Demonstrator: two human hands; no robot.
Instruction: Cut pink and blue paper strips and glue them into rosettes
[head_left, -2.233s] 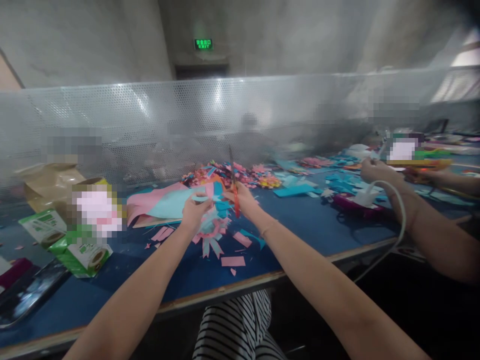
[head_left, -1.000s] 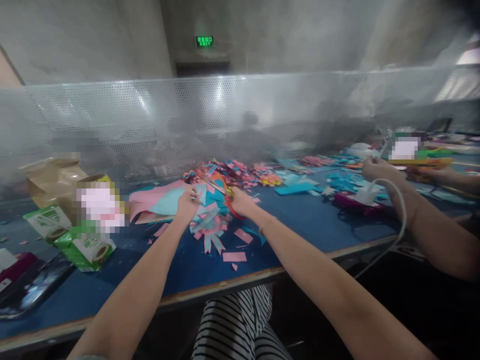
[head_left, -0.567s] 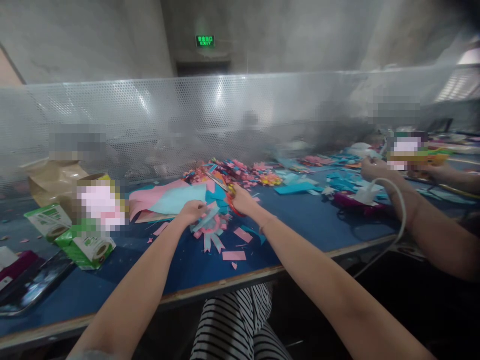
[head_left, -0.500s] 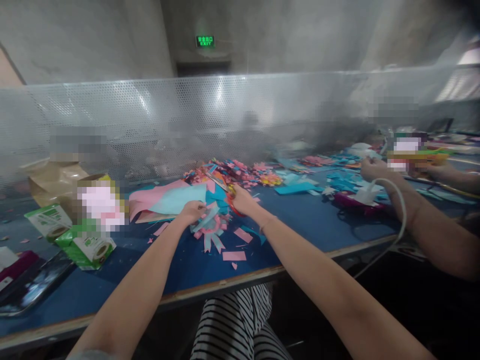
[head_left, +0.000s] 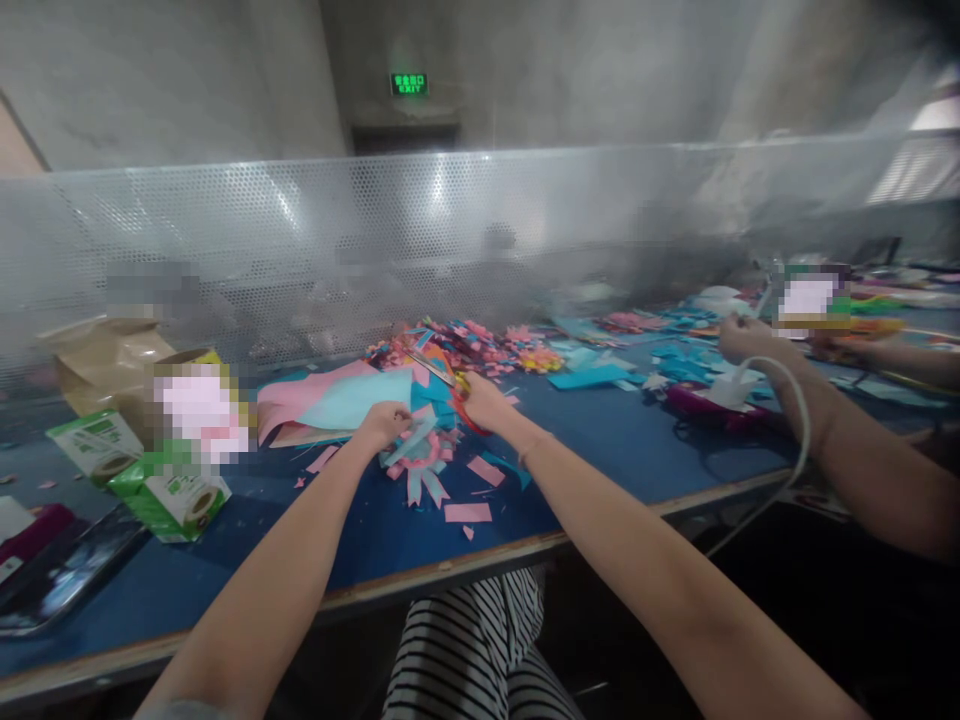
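My left hand (head_left: 386, 424) is closed, with its fingers pinched at the upper left edge of a pink and light blue paper rosette (head_left: 420, 458) with forked tails. The rosette rests low over the blue table. In my right hand (head_left: 484, 404) is a pair of scissors (head_left: 433, 366) with red-orange handles, the blades pointing up and left, above the rosette. Pink and light blue sheets (head_left: 337, 395) lie just beyond my left hand. Small pink strips (head_left: 467, 512) are scattered near the rosette.
A heap of coloured paper scraps (head_left: 472, 345) lies behind, before a perforated metal screen (head_left: 315, 240). Green-white cartons (head_left: 176, 500), a phone (head_left: 71, 570) and a brown paper bag (head_left: 109, 365) are left. At right, a co-worker's hand (head_left: 742, 338) is near a white cable (head_left: 806, 420).
The scissor blades have tilted slightly down and left. My left hand and the rosette stay almost in place. At right, the co-worker's far hand has shifted a little to the left.
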